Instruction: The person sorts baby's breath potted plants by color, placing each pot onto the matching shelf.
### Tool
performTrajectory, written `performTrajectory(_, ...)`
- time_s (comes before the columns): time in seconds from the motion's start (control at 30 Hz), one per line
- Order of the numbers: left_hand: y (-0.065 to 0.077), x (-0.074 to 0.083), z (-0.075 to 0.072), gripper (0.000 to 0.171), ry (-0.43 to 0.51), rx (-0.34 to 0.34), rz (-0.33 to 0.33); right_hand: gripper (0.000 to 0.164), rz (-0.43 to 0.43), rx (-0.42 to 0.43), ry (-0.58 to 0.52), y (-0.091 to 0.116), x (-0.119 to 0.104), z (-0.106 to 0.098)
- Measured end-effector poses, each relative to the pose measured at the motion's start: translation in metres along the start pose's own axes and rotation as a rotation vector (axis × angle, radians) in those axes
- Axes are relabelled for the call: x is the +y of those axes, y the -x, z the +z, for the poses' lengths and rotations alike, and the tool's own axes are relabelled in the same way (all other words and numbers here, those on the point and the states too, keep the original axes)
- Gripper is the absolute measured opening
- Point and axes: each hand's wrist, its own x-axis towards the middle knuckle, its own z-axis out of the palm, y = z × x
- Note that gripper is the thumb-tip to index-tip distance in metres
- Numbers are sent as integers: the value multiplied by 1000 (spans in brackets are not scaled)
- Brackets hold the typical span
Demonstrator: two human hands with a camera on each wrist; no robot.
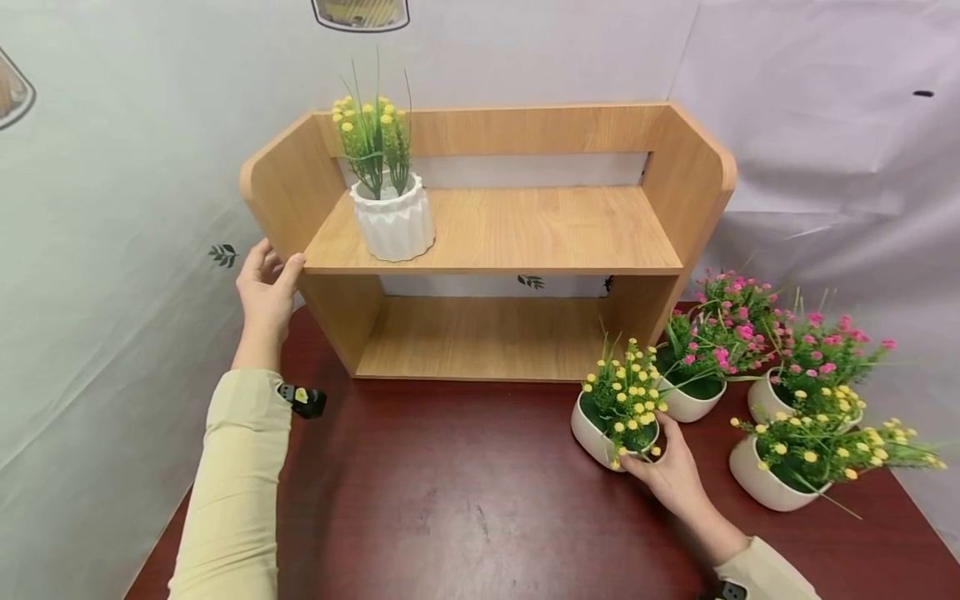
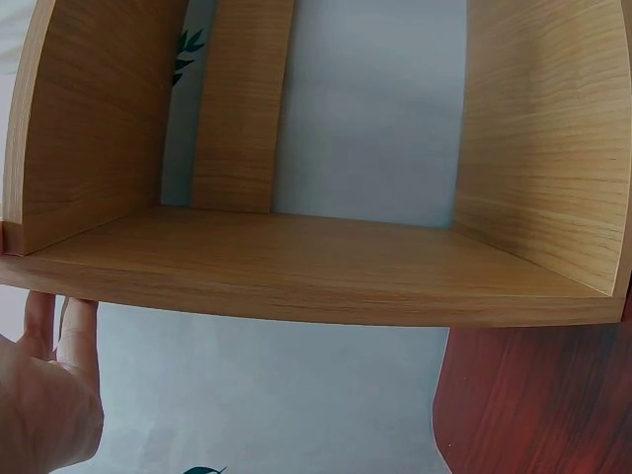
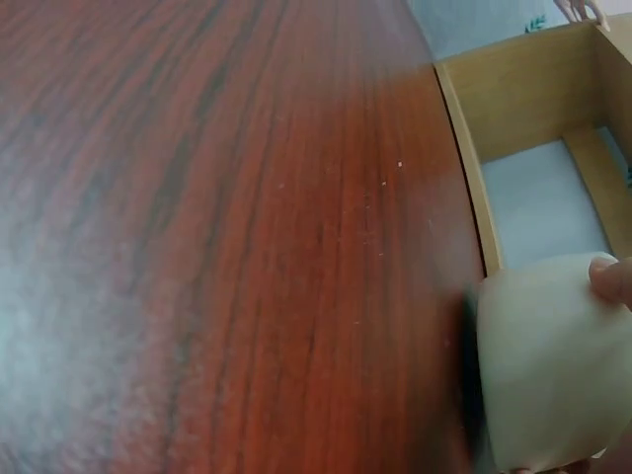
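Right wrist view: the rounded cream-white pot (image 3: 553,365) is cut by the right edge, the bare right hand (image 1: 671,471) mostly outside. Left wrist view: the bare left hand (image 2: 49,405) is cropped at left. Head view: small yellow flowers (image 1: 810,457) partly hide a pink-flowered white pot (image 1: 763,402).

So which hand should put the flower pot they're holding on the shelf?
Probably the right hand: it grips that flower pot, near the right end of the shelf. The left hand holds the shelf's left side.

From my end I see pale, creased wall sheeting (image 1: 817,108) printed with dark leaf sprigs (image 1: 222,255) and black-outlined pictures (image 1: 362,12), behind a reddish-brown wood-grain surface (image 1: 480,508) catching whitish glare (image 3: 39,365).
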Motion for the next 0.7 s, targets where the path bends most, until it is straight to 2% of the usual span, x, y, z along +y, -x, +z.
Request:
performTrajectory(0.3,-1,1,-1,38,14,-2,-2,76,-83,0,-17,-1,-12,-5)
performTrajectory(0.6,1,3,0,40,-22,0,-30,74,-85,-25,-3,1,-34,-16)
performTrajectory(0.7,2,3,1,40,-29,4,-41,74,-94,-33,-29,1,-43,-20)
